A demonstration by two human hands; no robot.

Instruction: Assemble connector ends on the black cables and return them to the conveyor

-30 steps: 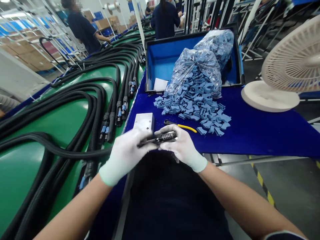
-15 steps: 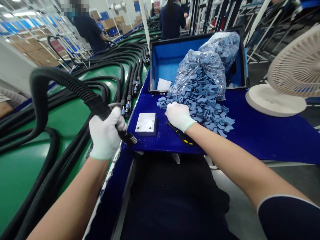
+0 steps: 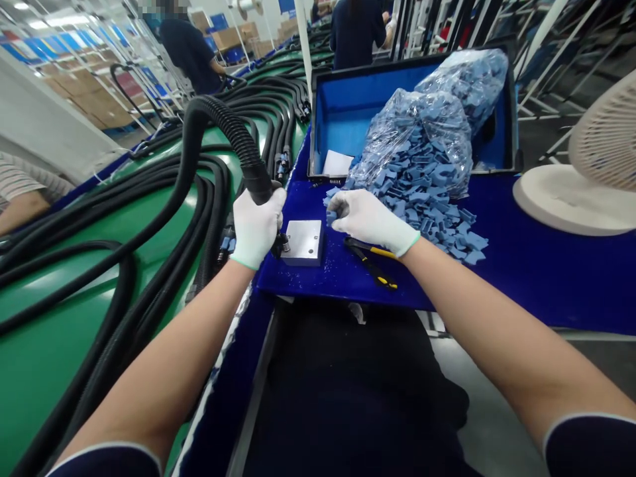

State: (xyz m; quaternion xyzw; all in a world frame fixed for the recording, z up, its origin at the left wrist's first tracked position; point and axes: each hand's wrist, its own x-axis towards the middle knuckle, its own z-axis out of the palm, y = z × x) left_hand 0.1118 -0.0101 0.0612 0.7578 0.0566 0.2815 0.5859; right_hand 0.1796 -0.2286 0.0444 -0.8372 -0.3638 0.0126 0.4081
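My left hand [image 3: 258, 225], in a white glove, is wrapped round a black corrugated hose [image 3: 243, 149] near its end. The hose end, with a metal spring-like tip [image 3: 284, 242], points down beside a silver metal block [image 3: 304, 240] with small holes. Also gloved, my right hand [image 3: 368, 215] is closed in a pinch at the left edge of a pile of blue plastic clips [image 3: 417, 192]; a blue clip [image 3: 331, 216] shows at its fingertips, partly hidden. Under that wrist lie pliers [image 3: 370, 264] with black and yellow handles.
Behind the pile, a blue crate [image 3: 342, 116] holds clear bags of clips [image 3: 467, 86]. A white fan [image 3: 571, 202] stands right. More black hoses [image 3: 163, 205] lie on the green surface [image 3: 163, 278] to the left. Other people [image 3: 191, 50] are farther back; a co-worker's arm [image 3: 22, 209] is at far left.
My left hand has brought the hose right and up, its end now beside the metal block. My right hand has drawn back slightly from the pile, uncovering more of the pliers.
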